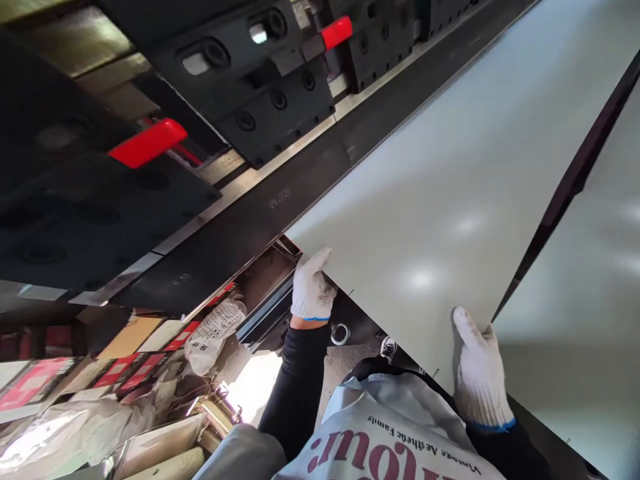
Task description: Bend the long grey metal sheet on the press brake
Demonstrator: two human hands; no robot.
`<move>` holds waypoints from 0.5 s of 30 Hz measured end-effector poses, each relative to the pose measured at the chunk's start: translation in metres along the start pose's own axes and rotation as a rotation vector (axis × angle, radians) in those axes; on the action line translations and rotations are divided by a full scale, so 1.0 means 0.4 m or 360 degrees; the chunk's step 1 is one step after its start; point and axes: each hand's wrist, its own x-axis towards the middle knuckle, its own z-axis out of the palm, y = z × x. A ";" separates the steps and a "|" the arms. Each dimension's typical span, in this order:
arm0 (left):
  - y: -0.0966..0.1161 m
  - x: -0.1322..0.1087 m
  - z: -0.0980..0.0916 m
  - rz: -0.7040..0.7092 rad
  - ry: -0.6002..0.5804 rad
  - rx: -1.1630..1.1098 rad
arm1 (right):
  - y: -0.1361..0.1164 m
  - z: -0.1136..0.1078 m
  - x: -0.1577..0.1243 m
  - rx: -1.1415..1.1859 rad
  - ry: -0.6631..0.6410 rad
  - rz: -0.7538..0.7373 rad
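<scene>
Gloved left hand (313, 287) and gloved right hand (477, 367) both closed on the lower edge of a large pale sheet-metal panel (425, 200), at 2 o'clock beside the press brake tooling (265, 113). Panel looks stiff, fairly heavy, slick-faced; take hold by edges, hands well apart.

Blue-cuffed white knit gloves (480, 370), black sleeves (296, 393)

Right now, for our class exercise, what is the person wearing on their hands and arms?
The left hand and right hand wear white knit work gloves with thin blue cuff edging. Black long sleeves cover the forearms, and a white garment with maroon lettering shows at the torso.
</scene>
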 end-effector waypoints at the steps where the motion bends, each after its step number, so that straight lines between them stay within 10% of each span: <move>1: 0.004 -0.010 -0.003 -0.0026 0.0026 -0.0106 | 0.017 0.038 0.001 0.0037 -0.0038 0.0003; 8: -0.076 -0.074 -0.026 -0.0390 -0.0016 -0.0678 | 0.079 0.252 -0.009 0.0019 -0.0205 -0.0101; 15: -0.100 0.014 -0.003 -0.0702 0.0183 -0.0874 | 0.080 0.313 -0.026 -0.0024 -0.0317 -0.0090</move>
